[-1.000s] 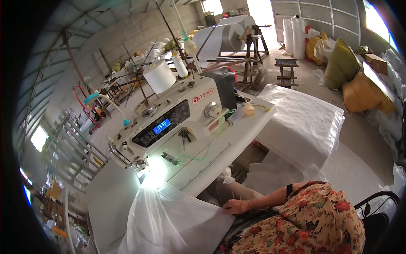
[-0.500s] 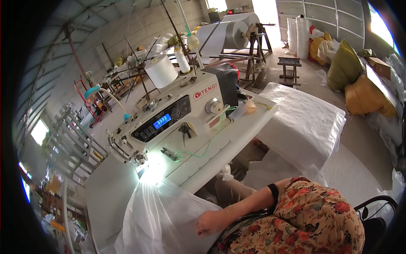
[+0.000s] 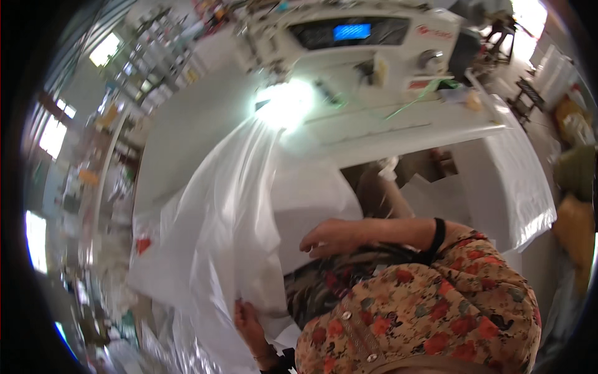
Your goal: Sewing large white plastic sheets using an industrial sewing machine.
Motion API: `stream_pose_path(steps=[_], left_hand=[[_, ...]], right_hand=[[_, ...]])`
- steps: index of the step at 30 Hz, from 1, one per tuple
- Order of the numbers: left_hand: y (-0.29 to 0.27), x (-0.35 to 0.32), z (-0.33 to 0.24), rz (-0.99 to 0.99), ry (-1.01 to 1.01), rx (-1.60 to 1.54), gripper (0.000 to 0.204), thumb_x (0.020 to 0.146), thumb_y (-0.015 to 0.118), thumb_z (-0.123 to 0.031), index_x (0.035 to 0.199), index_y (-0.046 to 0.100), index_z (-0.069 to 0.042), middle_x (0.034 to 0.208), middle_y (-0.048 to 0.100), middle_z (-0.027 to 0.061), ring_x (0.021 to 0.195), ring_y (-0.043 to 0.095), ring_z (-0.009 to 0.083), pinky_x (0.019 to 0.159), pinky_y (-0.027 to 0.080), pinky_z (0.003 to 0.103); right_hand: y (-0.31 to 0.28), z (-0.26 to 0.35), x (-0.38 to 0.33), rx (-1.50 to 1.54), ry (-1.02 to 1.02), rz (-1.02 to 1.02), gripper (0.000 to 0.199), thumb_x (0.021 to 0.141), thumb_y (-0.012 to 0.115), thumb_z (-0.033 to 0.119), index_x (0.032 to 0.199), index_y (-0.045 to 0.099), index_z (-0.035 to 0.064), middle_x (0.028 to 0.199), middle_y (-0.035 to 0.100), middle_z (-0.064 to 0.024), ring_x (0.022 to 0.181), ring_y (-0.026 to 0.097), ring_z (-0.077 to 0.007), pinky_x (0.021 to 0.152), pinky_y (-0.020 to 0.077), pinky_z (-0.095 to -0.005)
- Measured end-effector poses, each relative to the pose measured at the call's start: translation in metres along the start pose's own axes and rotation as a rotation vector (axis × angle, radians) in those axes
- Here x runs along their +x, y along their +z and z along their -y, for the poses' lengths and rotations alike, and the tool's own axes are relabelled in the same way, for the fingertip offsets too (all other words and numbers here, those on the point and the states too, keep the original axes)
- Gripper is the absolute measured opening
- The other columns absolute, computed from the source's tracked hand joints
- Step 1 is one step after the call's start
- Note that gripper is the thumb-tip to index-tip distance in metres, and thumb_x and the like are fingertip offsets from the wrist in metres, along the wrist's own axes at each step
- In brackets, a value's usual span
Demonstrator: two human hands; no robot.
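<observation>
The head view is showing a big white sheet (image 3: 218, 237) spilling from the tabletop (image 3: 398, 128) by the sewing machine (image 3: 355, 43) into the lap. The left hand (image 3: 249, 321) is pinching its lower edge; the right hand (image 3: 333, 237) is hovering half-open, holding nothing. It looks light, floppy and slippery, so gripping a gathered edge seems safest.

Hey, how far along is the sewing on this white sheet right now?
Done: the white sheet is laid up to the sewing machine, its far end under the lit needle area. In hand: the left hand grips the sheet's near edge; the right hand hovers open over the lap, beside the sheet. Left: most of the sheet hangs off the table, apparently unfed.
</observation>
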State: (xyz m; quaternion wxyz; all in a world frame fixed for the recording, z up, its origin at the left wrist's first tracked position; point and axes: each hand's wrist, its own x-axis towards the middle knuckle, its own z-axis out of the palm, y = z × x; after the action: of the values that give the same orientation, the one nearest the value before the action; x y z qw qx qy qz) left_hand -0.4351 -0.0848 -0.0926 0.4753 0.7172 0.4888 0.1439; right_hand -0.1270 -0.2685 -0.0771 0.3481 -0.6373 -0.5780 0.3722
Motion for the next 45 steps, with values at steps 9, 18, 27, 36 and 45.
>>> stream_pose_path(steps=[9, 18, 27, 36, 45], left_hand=[[-0.038, -0.038, -0.096, -0.2, 0.452, -0.545, 0.028, 0.098, 0.054, -0.015, 0.121, 0.053, 0.001, 0.119, 0.056, 0.0134, 0.111, 0.054, 0.0203, 0.096, 0.044, 0.035], [-0.023, -0.027, -0.106, 0.043, 0.316, 0.051, 0.002, 0.085, 0.062, 0.0, 0.085, 0.063, 0.001, 0.09, 0.064, 0.0079, 0.083, 0.06, 0.0171, 0.078, 0.049, 0.034], [0.02, -0.013, -0.169, 0.291, 0.722, 0.27, 0.017, 0.084, 0.067, -0.008, 0.099, 0.065, 0.001, 0.077, 0.065, 0.0126, 0.07, 0.065, 0.023, 0.067, 0.051, 0.031], [0.026, 0.027, -0.162, 0.405, 0.244, -0.316, 0.013, 0.092, 0.063, -0.012, 0.097, 0.063, 0.0, 0.077, 0.062, -0.0036, 0.068, 0.055, 0.0055, 0.066, 0.046, 0.022], [0.006, 0.041, -0.206, 0.117, 0.264, -0.716, 0.019, 0.094, 0.059, -0.011, 0.107, 0.062, 0.002, 0.099, 0.065, 0.0045, 0.09, 0.059, 0.0119, 0.084, 0.046, 0.024]], right_hand=[[0.003, 0.075, 0.022, 0.818, -0.174, 0.243, 0.043, 0.097, 0.056, 0.033, 0.118, 0.058, -0.0051, 0.101, 0.068, -0.0091, 0.094, 0.062, -0.0155, 0.087, 0.0481, -0.0279], [0.026, 0.078, 0.018, 0.261, -0.094, 0.035, 0.045, 0.094, 0.059, 0.037, 0.094, 0.062, -0.0074, 0.077, 0.066, -0.0151, 0.074, 0.063, -0.0184, 0.066, 0.0492, -0.0335], [0.073, 0.097, 0.017, 0.199, -0.331, -0.33, 0.025, 0.09, 0.056, 0.022, 0.098, 0.054, -0.0015, 0.074, 0.062, -0.0212, 0.073, 0.062, -0.0429, 0.068, 0.0494, -0.0488], [0.03, 0.075, 0.011, -0.119, -0.31, -0.057, 0.025, 0.09, 0.058, 0.023, 0.096, 0.058, -0.0007, 0.084, 0.065, -0.0193, 0.076, 0.065, -0.0351, 0.07, 0.0522, -0.0431], [-0.096, 0.024, 0.048, 0.627, 0.05, -0.79, 0.028, 0.097, 0.055, 0.024, 0.112, 0.061, 0.0015, 0.104, 0.065, -0.0058, 0.087, 0.065, -0.0145, 0.071, 0.0528, -0.0286]])
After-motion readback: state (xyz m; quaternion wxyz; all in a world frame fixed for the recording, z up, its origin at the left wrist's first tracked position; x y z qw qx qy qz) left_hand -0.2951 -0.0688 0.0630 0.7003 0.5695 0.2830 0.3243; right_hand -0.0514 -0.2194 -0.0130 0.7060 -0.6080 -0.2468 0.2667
